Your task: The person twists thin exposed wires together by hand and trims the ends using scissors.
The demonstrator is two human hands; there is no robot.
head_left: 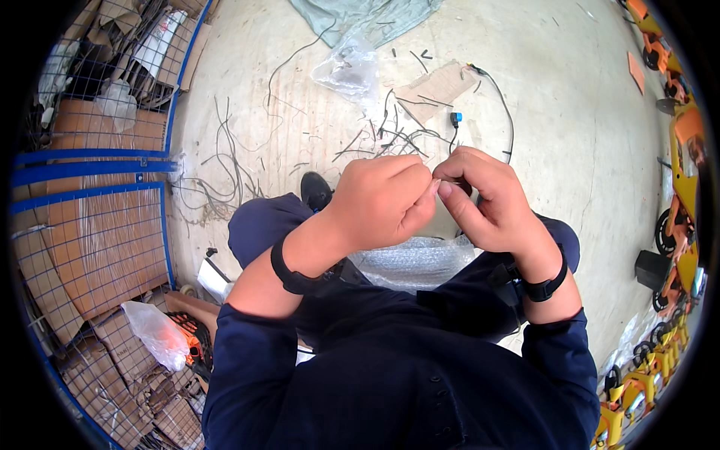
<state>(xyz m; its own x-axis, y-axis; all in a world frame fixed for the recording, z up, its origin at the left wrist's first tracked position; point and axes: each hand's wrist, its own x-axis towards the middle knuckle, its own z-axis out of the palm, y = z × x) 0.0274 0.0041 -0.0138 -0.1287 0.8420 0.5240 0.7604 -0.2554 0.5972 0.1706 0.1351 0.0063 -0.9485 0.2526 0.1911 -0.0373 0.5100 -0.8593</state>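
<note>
Dark navy sleeves (251, 360), black wristbands (297, 284)

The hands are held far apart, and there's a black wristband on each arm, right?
Not far apart: the head view shows the left hand and right hand close together. There is a black wristband on each arm.

Left hand (390, 196) curled, right hand (487, 199) pinched, fingertips (447, 191) close, forearms (259, 285) angled inward

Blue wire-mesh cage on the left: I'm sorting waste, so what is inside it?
The blue wire-mesh cage holds flat brown cardboard sheets, a flat white piece and crumpled translucent plastic. Whatever lies beneath the outermost pieces is covered and cannot be seen.
</note>
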